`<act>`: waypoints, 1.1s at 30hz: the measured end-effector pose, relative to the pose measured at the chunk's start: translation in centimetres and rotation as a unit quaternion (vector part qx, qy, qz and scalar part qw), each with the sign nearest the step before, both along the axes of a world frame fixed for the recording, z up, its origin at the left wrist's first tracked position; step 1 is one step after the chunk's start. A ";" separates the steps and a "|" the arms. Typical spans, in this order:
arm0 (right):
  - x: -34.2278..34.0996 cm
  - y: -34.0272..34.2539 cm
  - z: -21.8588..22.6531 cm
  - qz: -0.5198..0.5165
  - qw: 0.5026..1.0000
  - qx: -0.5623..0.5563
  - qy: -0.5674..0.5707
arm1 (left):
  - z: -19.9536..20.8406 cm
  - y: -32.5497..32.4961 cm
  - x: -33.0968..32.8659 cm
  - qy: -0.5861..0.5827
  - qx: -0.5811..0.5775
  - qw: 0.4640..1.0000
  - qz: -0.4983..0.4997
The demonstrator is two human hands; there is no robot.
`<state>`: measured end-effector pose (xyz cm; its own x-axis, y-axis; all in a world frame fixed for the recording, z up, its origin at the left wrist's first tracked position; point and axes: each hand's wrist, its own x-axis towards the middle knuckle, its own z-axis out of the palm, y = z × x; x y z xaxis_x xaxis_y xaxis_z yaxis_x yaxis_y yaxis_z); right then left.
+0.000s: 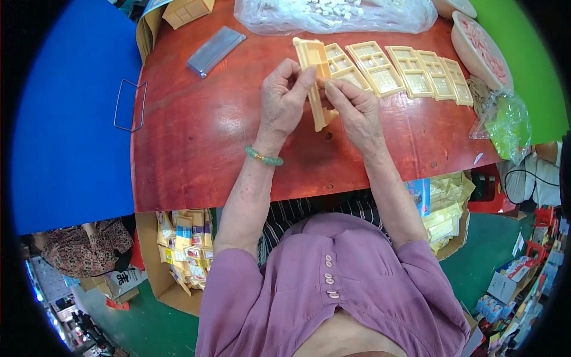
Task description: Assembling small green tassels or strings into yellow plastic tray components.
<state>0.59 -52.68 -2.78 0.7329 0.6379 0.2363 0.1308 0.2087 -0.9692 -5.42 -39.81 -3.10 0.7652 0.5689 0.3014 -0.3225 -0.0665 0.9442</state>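
My left hand (282,98) grips a pale yellow plastic compartment tray (309,56), held tilted on edge above the red table. My right hand (357,113) is closed in a pinch against the tray's inner side. Whatever lies between its fingertips is hidden. Behind my right hand, several similar yellow compartment trays (383,77) lie in a slanting row on the table. A green bead bracelet (263,156) circles my left wrist.
On the red table (196,143) lie a grey clear plastic case (216,52) and a clear bag (262,15) of small white pieces. A bowl (502,65) of pink pieces stands at right. Boxes of packets (187,250) and yellow pieces (446,220) sit below the near edge.
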 end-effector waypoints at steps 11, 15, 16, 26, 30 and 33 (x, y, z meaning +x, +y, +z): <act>-1.2 -0.5 0.6 0.065 0.963 -0.087 -0.245 | 0.5 2.8 -0.9 -0.015 -0.197 0.980 -0.006; -1.3 -0.4 0.4 0.047 0.963 -0.063 -0.256 | -0.1 2.4 -0.5 0.021 -0.229 0.973 -0.028; -1.3 -0.4 0.4 0.040 0.964 -0.049 -0.259 | -0.1 2.4 -0.5 0.040 -0.236 0.970 -0.033; -1.4 -0.6 1.0 0.035 0.963 -0.022 -0.267 | 1.9 0.1 -1.5 0.077 -0.293 0.952 -0.053; -1.8 -0.4 0.6 0.054 0.975 -0.020 -0.215 | 0.8 0.3 -4.2 0.069 -0.295 0.949 -0.092; -2.3 -0.2 0.7 0.083 0.981 -0.021 -0.173 | 1.5 -0.9 -6.6 0.046 -0.271 0.959 -0.077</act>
<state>-1.74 -52.90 -2.06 0.4982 0.7569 0.4229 0.4210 0.2152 -0.8812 -12.01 -40.71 -1.58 0.8617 0.5011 -0.0796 -0.2020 0.4826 0.8522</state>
